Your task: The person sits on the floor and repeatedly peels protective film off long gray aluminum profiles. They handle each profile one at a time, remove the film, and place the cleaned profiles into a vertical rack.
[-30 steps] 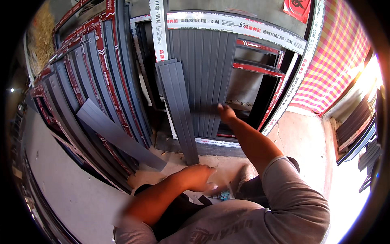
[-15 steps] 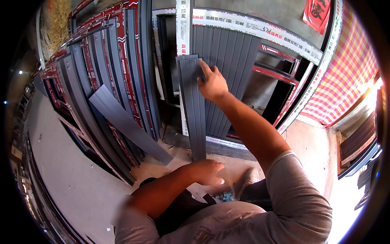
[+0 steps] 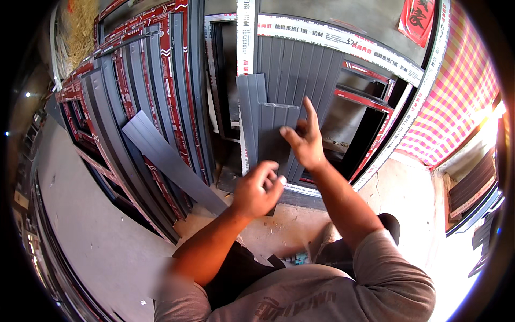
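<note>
A grooved dark grey panel strip (image 3: 276, 126) stands before me, its upper end tilted toward me. Behind its left side, a second grey strip (image 3: 250, 88) leans on the frame. My left hand (image 3: 257, 193) is over the front strip's lower left side, fingers half curled, with a gap between thumb and forefinger. I cannot tell whether it touches the strip. At the strip's right edge, my right hand (image 3: 306, 142) is open, forefinger stretched upward and thumb apart. The large frame (image 3: 332, 35) behind holds a grooved grey panel (image 3: 322, 61).
Several grey and red-taped profile frames (image 3: 166, 70) lean at left, with a loose grey strip (image 3: 171, 163) slanting across them. A teal tool (image 3: 298, 258) lies on the floor by my legs. A checked curtain (image 3: 434, 91) hangs at right; dark panels (image 3: 475, 185) stand below it.
The front strip has come away from the strip behind it, moving right with its top lower. My right hand has dropped from the strips' top; my left hand has risen.
</note>
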Action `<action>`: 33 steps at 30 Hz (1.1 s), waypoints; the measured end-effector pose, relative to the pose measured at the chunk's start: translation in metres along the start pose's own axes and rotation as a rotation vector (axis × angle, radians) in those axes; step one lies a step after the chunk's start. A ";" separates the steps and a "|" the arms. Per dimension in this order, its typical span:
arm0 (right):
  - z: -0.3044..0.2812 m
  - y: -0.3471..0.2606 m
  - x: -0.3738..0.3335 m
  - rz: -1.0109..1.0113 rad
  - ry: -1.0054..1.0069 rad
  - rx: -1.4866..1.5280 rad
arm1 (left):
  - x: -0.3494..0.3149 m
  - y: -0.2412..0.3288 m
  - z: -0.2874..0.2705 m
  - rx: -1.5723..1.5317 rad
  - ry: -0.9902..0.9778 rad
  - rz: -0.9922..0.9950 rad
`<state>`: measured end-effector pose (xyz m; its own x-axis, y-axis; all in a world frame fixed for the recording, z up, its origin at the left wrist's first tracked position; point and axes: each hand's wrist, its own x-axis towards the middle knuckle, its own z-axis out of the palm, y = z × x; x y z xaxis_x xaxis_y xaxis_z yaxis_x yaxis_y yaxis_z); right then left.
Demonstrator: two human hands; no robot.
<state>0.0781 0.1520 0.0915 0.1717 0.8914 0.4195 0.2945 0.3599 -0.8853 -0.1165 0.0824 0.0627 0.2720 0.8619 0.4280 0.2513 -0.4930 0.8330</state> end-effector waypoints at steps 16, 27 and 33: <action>-0.051 0.047 -0.118 0.252 -0.288 0.331 | -0.009 -0.058 0.025 0.036 -0.548 -0.398; -0.164 0.179 -0.181 0.473 0.503 -0.508 | 0.005 -0.019 0.009 -0.673 -0.005 -0.299; -0.178 0.151 -0.173 0.673 0.565 0.026 | 0.001 -0.006 0.005 -0.675 0.063 -0.192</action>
<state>0.2603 0.0034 -0.0794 0.7430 0.6492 -0.1625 -0.0572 -0.1803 -0.9820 -0.1127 0.0851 0.0565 0.2215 0.9415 0.2541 -0.3478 -0.1672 0.9226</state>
